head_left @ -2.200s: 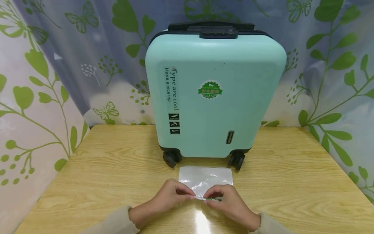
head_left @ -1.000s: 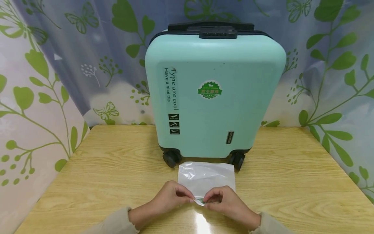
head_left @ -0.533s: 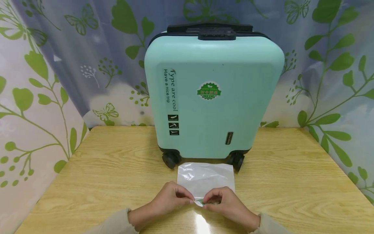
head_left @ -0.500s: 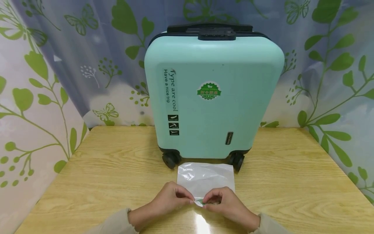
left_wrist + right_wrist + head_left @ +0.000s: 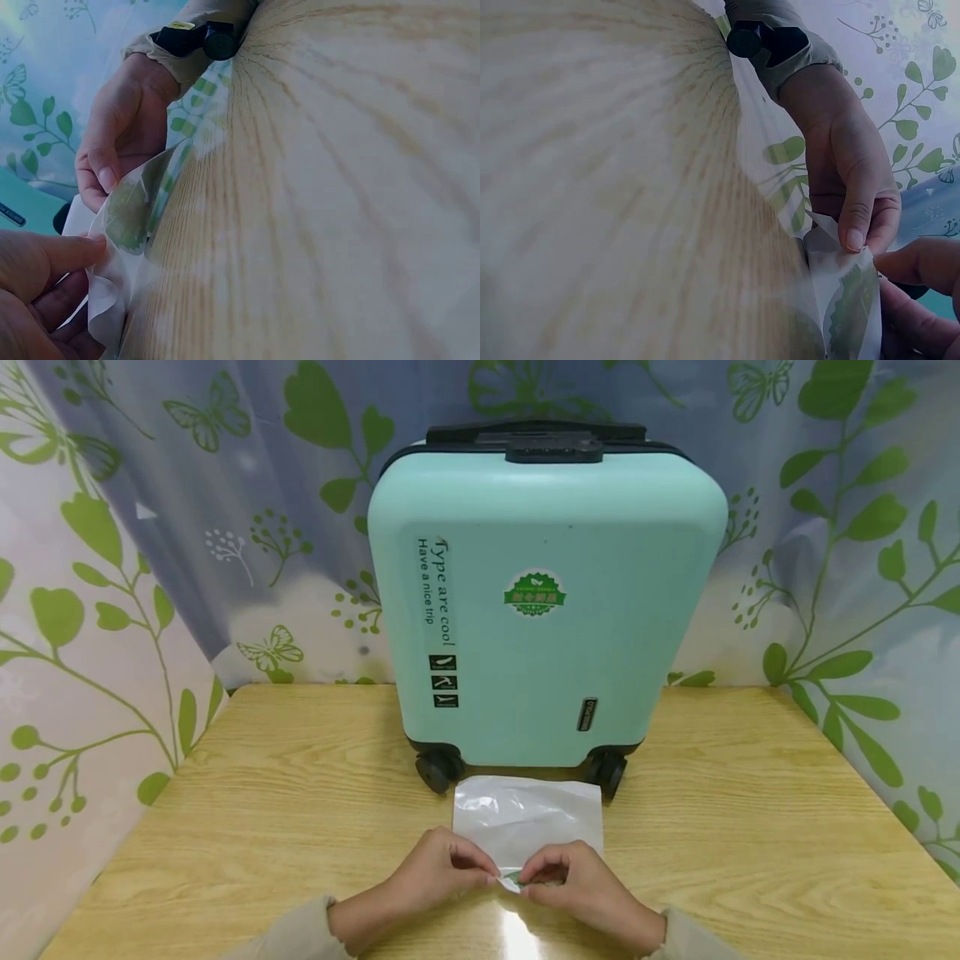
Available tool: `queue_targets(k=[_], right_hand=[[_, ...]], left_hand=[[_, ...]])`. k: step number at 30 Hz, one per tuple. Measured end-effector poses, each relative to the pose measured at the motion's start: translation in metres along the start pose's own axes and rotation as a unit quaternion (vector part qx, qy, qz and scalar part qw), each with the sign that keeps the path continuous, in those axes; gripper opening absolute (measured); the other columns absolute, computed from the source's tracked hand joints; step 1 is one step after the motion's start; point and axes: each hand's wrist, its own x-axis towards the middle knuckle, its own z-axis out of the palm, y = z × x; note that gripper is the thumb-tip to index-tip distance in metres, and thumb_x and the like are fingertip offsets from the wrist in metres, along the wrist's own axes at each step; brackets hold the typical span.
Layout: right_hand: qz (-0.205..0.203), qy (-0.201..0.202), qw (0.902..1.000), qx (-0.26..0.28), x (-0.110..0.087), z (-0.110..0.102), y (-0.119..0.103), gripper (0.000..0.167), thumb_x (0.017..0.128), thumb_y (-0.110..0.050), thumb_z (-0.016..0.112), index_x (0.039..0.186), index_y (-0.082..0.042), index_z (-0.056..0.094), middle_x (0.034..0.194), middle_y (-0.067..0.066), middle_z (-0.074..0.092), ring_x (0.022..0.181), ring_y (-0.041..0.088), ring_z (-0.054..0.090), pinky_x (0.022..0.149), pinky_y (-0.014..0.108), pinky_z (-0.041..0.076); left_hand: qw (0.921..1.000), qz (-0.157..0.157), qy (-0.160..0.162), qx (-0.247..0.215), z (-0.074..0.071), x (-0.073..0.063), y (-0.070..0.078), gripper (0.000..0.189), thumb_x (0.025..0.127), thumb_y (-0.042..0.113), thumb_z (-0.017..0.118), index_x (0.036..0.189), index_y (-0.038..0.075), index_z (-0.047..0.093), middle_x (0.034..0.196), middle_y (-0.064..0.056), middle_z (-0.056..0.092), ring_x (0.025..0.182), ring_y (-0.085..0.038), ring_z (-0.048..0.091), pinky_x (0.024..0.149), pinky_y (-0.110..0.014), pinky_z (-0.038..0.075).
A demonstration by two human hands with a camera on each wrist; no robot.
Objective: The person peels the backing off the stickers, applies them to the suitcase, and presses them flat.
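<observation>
A glossy white sheet (image 5: 536,814) lies on the table, its near edge lifted and curled. A green scalloped sticker (image 5: 849,304) shows on the curled edge, partly covered by fingers. My left hand (image 5: 441,870) pinches that edge between thumb and forefinger, left of the sticker. Close on the other side, my right hand (image 5: 587,881) pinches the edge too, fingertips at the sticker's border. In the left wrist view the sheet (image 5: 112,300) bends up beside the left fingers, with the sticker (image 5: 127,219) between the two hands.
A mint-green suitcase (image 5: 555,660) stands upright behind the sheet on black wheels (image 5: 439,768). A similar round green sticker (image 5: 535,593) is on its front. The wooden table (image 5: 300,777) backs onto a leaf-patterned curtain (image 5: 292,510).
Since the earliest frame, the sheet's near edge has turned up, showing more of the green sticker, and its far edge has shifted toward the suitcase. Both hands have barely moved.
</observation>
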Motion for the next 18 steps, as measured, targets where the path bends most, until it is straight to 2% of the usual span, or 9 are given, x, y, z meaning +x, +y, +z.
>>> queue_targets(k=[18], right_hand=[[0.002, 0.006, 0.9998, -0.016, 0.0004, -0.0015, -0.0001, 0.012, 0.083, -0.011, 0.070, 0.085, 0.001, 0.072, 0.086, 0.005, 0.070, 0.072, 0.004, 0.060, 0.066, 0.018, 0.050]], left_hand=[[0.9998, 0.001, -0.001, 0.022, 0.0011, 0.0010, 0.0006, 0.003, 0.079, 0.000, 0.073, 0.081, -0.003, 0.074, 0.079, -0.012, 0.072, 0.068, -0.001, 0.058, 0.060, -0.016, 0.048]])
